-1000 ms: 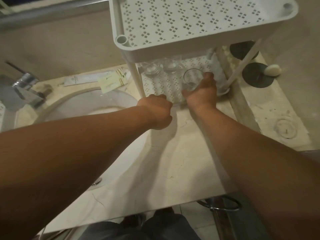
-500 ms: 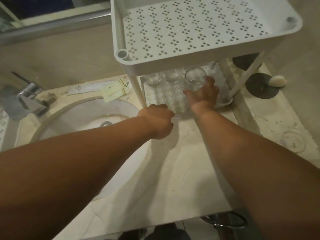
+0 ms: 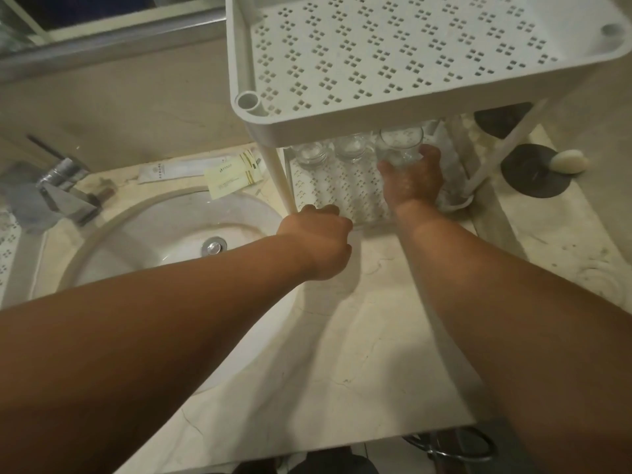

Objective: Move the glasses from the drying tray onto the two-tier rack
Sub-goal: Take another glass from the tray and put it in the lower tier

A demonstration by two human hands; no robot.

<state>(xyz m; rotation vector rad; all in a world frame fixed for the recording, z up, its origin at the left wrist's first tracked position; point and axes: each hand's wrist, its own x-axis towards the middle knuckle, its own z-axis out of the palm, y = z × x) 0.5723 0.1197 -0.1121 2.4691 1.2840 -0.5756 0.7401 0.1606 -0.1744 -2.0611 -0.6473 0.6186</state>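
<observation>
We hold a clear, straight-sided drinking glass [image 3: 399, 147] in our right hand [image 3: 410, 181], fingers wrapped round its base, just above the lower perforated shelf of the white plastic two-tier rack [image 3: 403, 107], upper centre of frame. Two more clear glasses [image 3: 333, 150] stand to its left. We judge we are setting it down; next comes lowering and letting go. The top shelf's edge hangs close overhead. Our left hand [image 3: 319, 237] is clenched at the rack's front edge on the marble bench [image 3: 359, 336]; whether it grips anything, we cannot tell.

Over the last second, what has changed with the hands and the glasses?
The right hand, gripping a glass, has carried it further back on the lower tier, next to the two glasses already there. The left hand has stayed at the rack's front corner.
</observation>
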